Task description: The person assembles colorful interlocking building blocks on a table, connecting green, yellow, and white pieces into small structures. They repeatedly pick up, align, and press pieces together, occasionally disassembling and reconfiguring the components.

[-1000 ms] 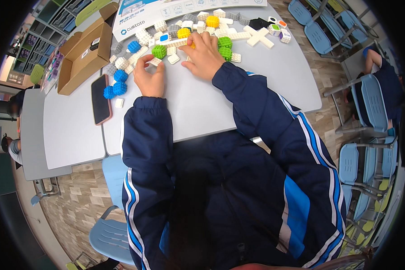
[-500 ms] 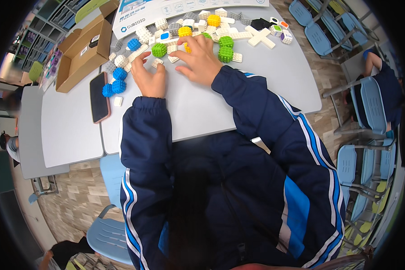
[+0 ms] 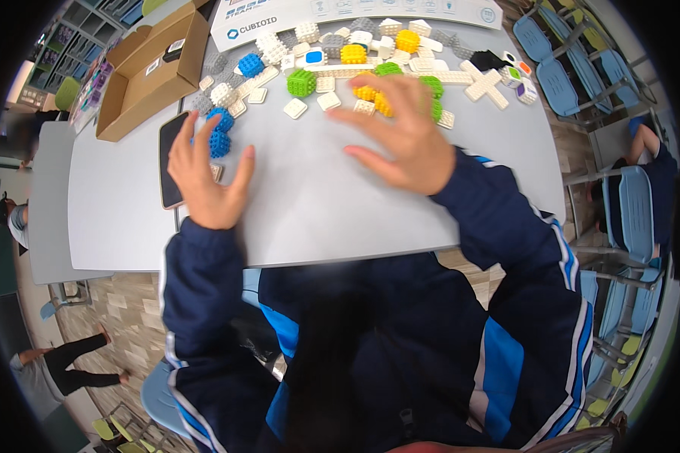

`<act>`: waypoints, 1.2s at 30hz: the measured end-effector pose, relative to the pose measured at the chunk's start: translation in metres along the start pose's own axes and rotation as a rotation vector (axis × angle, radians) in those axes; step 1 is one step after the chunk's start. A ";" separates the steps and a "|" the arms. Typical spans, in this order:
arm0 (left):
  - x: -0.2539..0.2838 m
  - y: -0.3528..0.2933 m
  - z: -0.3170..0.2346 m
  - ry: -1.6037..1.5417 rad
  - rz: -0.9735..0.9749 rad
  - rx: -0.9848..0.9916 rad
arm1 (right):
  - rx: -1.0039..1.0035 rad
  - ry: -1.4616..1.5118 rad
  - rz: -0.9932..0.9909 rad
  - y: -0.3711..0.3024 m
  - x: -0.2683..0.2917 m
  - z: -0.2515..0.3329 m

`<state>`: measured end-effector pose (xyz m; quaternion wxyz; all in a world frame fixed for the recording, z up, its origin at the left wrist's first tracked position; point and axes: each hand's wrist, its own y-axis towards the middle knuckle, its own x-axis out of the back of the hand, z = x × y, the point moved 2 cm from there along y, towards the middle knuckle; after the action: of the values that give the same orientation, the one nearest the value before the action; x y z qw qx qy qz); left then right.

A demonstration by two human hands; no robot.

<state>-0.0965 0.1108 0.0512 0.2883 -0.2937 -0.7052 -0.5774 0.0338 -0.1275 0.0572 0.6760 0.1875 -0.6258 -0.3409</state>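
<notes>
My left hand (image 3: 210, 175) hovers over the table's left part with its fingers spread and nothing in it. Beside it are blue studded blocks (image 3: 219, 142) and a dark-screened phone (image 3: 172, 160), both partly covered by the hand. My right hand (image 3: 409, 136), somewhat blurred, is also spread and holds nothing. Its fingers reach over yellow studded blocks (image 3: 383, 103) and hide part of them. Green studded blocks (image 3: 435, 87) lie just beyond that hand. Between the hands, toward the back, sit a green block (image 3: 301, 83) and a small white square tile (image 3: 295, 109).
A large white printed box (image 3: 340, 15) stands along the back. The open cardboard box (image 3: 153, 72) lies at the back left. White cross-shaped pieces (image 3: 486, 85) and small cubes (image 3: 527, 90) are at the right. Blue chairs (image 3: 629, 204) and people are around the room.
Both hands have drawn back from the blocks toward me and moved apart, the left one leftward, the right one rightward. The view has shifted slightly. A person now shows at lower left.
</notes>
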 end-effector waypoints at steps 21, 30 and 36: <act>-0.116 0.131 0.135 -0.126 0.322 0.060 | -0.097 -0.154 0.533 0.149 -0.152 -0.115; -0.114 0.118 0.128 -0.203 0.340 0.172 | -0.176 0.075 0.642 0.150 -0.142 -0.107; -0.099 0.117 0.104 -0.340 0.532 0.163 | -0.074 0.140 0.736 0.138 -0.125 -0.101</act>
<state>0.0493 0.2237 0.0350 0.3297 -0.5358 -0.6856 -0.3663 0.1650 0.0383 0.0468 0.8007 -0.0516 -0.5909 -0.0838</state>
